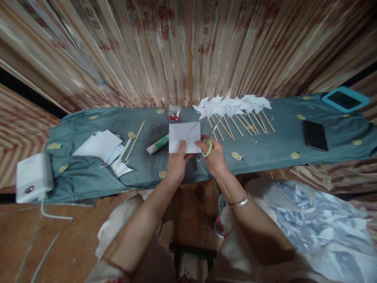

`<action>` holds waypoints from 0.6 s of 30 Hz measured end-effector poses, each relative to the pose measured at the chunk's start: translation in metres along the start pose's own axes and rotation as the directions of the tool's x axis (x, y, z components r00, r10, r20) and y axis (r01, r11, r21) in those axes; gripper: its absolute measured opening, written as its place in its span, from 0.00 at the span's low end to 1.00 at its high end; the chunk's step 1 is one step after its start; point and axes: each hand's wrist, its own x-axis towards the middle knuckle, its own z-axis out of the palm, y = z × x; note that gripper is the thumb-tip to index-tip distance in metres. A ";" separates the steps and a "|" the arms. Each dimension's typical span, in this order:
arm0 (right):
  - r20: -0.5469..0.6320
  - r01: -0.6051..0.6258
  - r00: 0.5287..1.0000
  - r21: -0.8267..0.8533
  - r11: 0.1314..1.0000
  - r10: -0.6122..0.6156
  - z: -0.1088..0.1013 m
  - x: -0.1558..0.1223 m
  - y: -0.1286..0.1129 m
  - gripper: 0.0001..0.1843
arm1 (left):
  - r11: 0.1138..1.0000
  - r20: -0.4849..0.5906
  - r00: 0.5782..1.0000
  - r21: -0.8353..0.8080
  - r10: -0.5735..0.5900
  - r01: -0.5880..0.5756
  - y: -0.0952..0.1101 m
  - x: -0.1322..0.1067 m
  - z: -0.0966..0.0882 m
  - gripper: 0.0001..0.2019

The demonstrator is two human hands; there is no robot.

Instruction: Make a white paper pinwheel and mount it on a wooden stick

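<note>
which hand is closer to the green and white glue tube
Left. The left hand, pinching the paper square, sits just right of the glue tube; the right hand, holding the scissors, is farther right, at the paper's other edge.

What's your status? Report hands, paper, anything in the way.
Left hand pinching white paper square at near edge. Right hand gripping green-handled scissors, blades at its right edge. Pinwheels just beyond, glue tube alongside.
</note>
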 end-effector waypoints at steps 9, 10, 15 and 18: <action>0.267 -0.101 0.943 -0.333 0.938 0.197 -0.018 -0.030 -0.009 0.26 | 1.000 -0.059 0.998 0.007 0.015 -0.015 0.028 0.012 -0.011 0.19; 0.317 -0.119 0.916 -0.369 0.922 0.245 -0.022 -0.034 -0.012 0.26 | 1.000 -0.043 0.999 0.012 0.020 -0.019 0.030 0.012 -0.012 0.19; 0.484 -0.123 0.788 -0.480 0.869 0.379 -0.039 -0.045 -0.019 0.25 | 0.999 -0.006 1.000 0.046 0.001 -0.001 0.033 0.010 -0.012 0.18; 0.506 -0.107 0.760 -0.521 0.847 0.408 -0.045 -0.046 -0.022 0.24 | 0.997 0.015 0.999 0.069 -0.039 0.038 0.032 0.006 -0.010 0.18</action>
